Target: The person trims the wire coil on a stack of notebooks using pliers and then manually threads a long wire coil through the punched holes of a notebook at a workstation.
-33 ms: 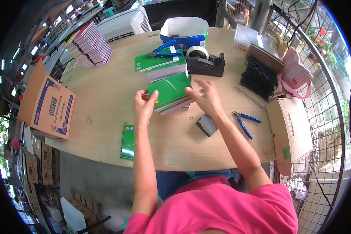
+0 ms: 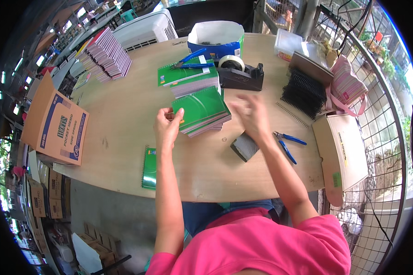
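Observation:
My left hand [image 2: 166, 126] is closed on the left edge of a green spiral notebook [image 2: 199, 106], its thumb lying on the cover. This notebook tops a slightly fanned stack of similar ones. To the right of the stack, my right hand [image 2: 252, 112] is blurred by motion, with fingers apart and nothing seen in it. Behind the held notebook lies another green stack [image 2: 195, 82]. Blue-handled pliers [image 2: 190, 61] rest on the notebooks at the back. A single green notebook [image 2: 149, 167] lies near the table's front edge, partly hidden by my left forearm.
A dark grey block [image 2: 244, 147] and blue cutters [image 2: 287, 145] lie by my right forearm. Behind are a black tape dispenser [image 2: 241, 78] and an open blue-and-white box [image 2: 215, 34]. Black spiral coils [image 2: 303, 94] sit at right, an open carton [image 2: 62, 121] at left.
My right hand has come off the notebook's right side and moved a little to the right. My left hand keeps its hold, shifted very slightly left.

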{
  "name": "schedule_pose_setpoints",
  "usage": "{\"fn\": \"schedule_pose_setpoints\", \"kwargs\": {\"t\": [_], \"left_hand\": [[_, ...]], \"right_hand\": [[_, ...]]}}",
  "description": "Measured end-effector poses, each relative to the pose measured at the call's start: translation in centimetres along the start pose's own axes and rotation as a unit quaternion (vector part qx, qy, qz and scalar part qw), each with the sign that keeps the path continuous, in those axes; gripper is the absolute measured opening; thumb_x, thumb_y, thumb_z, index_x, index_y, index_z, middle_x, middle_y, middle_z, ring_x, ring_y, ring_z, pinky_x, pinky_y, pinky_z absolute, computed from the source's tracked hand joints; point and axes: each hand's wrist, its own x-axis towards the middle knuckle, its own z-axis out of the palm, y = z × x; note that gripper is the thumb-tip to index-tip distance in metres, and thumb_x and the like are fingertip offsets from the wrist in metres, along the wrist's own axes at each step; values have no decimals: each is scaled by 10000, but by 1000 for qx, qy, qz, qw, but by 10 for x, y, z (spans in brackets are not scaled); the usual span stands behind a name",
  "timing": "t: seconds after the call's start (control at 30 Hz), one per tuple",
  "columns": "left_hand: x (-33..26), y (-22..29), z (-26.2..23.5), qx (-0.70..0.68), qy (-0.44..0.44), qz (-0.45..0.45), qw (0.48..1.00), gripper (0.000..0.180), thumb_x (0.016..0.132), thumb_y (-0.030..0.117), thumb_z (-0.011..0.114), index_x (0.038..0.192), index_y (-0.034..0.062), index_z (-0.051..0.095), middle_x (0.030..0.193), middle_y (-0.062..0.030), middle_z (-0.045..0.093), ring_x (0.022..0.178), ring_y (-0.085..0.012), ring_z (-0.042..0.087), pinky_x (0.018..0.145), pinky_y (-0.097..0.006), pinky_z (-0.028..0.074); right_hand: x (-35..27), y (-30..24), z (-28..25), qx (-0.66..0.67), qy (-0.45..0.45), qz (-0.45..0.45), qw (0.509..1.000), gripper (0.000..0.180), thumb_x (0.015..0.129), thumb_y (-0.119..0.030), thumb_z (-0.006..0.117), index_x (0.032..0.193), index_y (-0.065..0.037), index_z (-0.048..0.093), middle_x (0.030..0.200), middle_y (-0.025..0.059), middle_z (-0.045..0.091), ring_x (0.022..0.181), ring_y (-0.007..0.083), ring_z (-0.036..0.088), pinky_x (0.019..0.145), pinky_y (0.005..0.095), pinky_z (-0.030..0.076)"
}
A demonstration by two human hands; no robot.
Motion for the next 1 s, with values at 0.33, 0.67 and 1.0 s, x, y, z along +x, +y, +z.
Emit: {"fn": "schedule_pose_setpoints", "kwargs": {"t": [0.33,0.67,1.0], "left_hand": [[-64,38,-21,-189,81,170,964,351,912,22,691,1227,-6,540,1035,-118,637,874,-169,616,716,-277,521],[-167,-40,10,49,-11,252,966,308,930,-18,594,1231,20,541,1110,-167,567,1032,-342,573,898,-384,470],[-166,-47,23,3,-1,255,967,169,939,45,642,1072,25,540,1027,-137,567,955,-303,569,841,-391,466]], "right_hand": [[-2,131,-120,-268,57,-178,945,265,836,-47,691,1095,-30,635,956,108,621,935,310,618,776,445,490],[-78,21,-83,92,-168,-136,972,203,838,-29,731,1028,-90,769,818,106,666,682,245,637,602,356,510],[-87,10,-70,115,-238,-135,955,194,834,-35,736,1013,-104,764,900,64,676,831,230,642,685,353,524]]}}
